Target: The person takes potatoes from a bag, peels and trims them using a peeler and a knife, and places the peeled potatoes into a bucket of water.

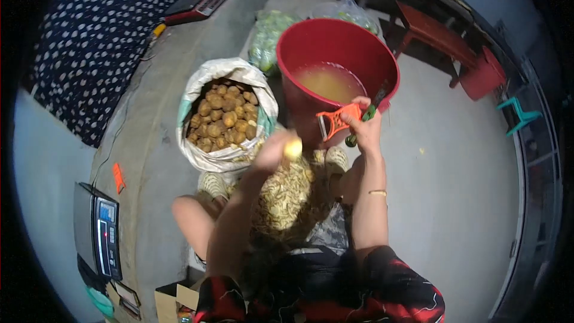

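My left hand, blurred by motion, is closed on a pale yellow peeled potato above a heap of peelings between my feet. My right hand grips an orange peeler near the rim of a big red tub. A green-handled knife is also in that hand, its dark blade pointing up along the tub's side. Cloudy water stands in the tub. Left of it, a white woven sack with its mouth rolled back is full of brown unpeeled potatoes.
A second orange peeler and a digital scale are on the ledge at left, another scale farther back. Green-filled plastic bags sit behind the tub. A red bench, a red bucket and a green stool stand at right.
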### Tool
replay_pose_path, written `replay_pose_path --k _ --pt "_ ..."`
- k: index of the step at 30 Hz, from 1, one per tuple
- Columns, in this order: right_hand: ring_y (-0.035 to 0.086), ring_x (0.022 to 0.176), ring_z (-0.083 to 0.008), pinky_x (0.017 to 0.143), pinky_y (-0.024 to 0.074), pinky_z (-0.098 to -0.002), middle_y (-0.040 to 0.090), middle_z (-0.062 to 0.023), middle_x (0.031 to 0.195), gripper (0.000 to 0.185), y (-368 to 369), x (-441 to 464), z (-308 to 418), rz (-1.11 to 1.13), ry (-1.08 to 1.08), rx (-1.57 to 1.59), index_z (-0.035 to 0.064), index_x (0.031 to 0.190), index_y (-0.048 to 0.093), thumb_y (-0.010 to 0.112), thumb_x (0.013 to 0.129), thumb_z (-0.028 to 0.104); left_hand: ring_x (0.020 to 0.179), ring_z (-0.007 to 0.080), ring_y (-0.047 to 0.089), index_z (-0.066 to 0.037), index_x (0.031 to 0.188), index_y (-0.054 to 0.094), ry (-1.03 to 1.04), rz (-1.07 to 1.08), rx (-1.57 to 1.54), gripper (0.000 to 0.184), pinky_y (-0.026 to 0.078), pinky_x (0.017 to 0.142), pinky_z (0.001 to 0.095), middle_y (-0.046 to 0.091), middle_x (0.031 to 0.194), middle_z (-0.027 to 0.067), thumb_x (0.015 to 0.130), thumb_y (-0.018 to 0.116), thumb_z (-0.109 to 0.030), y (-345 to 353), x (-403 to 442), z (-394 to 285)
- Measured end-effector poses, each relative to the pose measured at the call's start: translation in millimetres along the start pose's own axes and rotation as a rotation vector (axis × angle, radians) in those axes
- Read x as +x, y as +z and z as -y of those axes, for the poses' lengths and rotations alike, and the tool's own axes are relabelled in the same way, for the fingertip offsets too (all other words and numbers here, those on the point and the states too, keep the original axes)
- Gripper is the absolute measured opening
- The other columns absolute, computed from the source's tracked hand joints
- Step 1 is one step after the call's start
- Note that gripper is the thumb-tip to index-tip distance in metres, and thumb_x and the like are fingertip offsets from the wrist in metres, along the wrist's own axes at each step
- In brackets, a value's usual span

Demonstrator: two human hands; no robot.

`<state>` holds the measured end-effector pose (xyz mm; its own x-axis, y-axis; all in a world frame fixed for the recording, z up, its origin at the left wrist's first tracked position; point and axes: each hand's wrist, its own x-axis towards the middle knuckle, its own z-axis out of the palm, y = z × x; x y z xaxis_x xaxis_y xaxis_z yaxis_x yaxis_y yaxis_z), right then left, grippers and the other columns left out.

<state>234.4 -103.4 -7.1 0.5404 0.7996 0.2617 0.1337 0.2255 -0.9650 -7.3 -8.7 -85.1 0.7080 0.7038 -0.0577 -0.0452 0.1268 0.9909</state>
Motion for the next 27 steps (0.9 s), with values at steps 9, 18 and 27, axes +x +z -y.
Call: replay_pose_path --k 9,18,27 --pt "0.051 0.056 -0.004 0.047 0.0337 -0.0197 0.066 -0.0004 0.073 0.042 -94.0 -6.0 -10.5 -0.292 0.14 0.016 0.0035 0.107 0.058 0.084 0.076 0.015 0.059 0.0132 0.053 -0.004 0.096 0.061 0.429 -0.024 0.243 0.022 0.044 0.056 0.0292 0.057 0.071 0.0045 0.096 0.052 -0.024 37.7 67.3 6.3" --pt "0.061 0.072 -0.0101 0.065 0.0489 -0.0245 0.065 -0.0043 0.08 0.038 -98.5 -3.7 -14.0 -0.213 0.226 -0.074 -0.0005 0.105 0.057 0.081 0.076 0.005 0.07 0.0227 0.062 -0.002 0.116 0.057 -0.35 -0.112 0.702 0.03 0.049 0.056 0.0354 0.065 0.085 0.0128 0.092 0.057 -0.018 34.1 6.6 371.2" --pt "0.054 0.077 -0.0093 0.071 0.0454 -0.0246 0.059 -0.0005 0.085 0.047 -73.7 8.2 -15.3 -0.179 0.353 -0.119 -0.0003 0.103 0.059 0.087 0.067 0.006 0.115 0.0311 0.046 -0.005 0.114 0.063 -0.384 0.199 1.283 0.035 0.041 0.094 0.0447 0.05 0.124 0.0152 0.083 0.065 -0.019 98.7 53.5 345.2"
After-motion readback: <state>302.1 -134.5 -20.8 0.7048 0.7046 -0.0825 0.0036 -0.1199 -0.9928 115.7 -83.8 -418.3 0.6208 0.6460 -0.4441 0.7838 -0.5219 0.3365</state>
